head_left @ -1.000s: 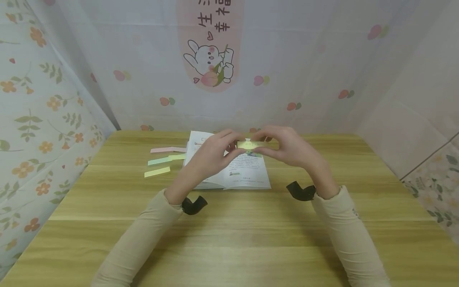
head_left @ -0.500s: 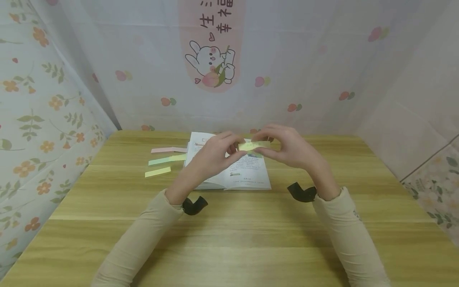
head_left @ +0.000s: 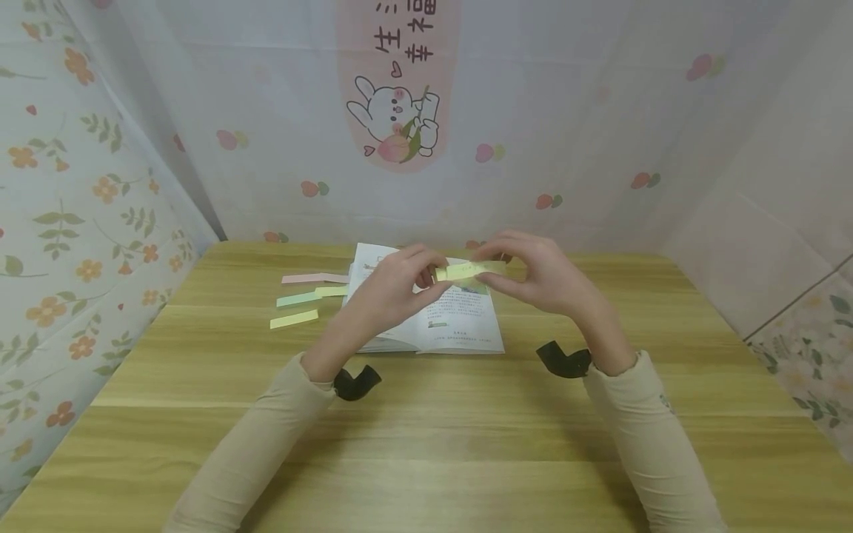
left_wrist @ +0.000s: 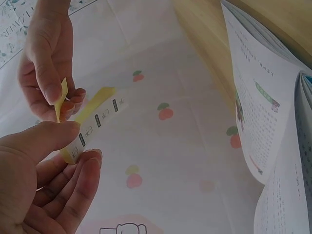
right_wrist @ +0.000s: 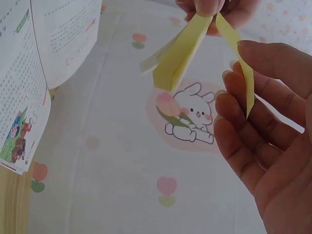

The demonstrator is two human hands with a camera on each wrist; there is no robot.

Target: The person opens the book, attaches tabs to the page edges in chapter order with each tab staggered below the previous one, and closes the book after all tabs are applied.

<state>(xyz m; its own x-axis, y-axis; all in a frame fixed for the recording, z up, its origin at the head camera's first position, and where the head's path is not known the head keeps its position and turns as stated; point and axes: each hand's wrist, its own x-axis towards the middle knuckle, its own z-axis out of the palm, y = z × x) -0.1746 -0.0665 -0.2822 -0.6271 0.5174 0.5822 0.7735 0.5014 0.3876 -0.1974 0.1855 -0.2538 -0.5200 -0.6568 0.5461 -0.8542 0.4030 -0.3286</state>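
Above an open book (head_left: 460, 326), my left hand (head_left: 393, 285) pinches a pad of narrow yellow sticky notes (right_wrist: 183, 53) by one end. A printed white backing with dark marks shows on the pad in the left wrist view. Between thumb and fingertips my right hand (head_left: 540, 270) pinches a single yellow strip (right_wrist: 249, 87). That strip bends away from the pad, and its other end meets the pad at the left thumb. Whether it is still stuck there is hidden by the left fingers.
Pink (head_left: 300, 279), green (head_left: 298, 299) and yellow (head_left: 331, 292) strips lie at the book's left edge. A separate yellow strip (head_left: 294, 319) lies on the wooden table (head_left: 426, 444) nearer me. A patterned cloth (head_left: 566, 111) hangs behind the table.
The pad in my left hand has shifted slightly left and tilted. My right hand has drawn slightly right with its yellow strip, so more of the yellow shows between the hands.
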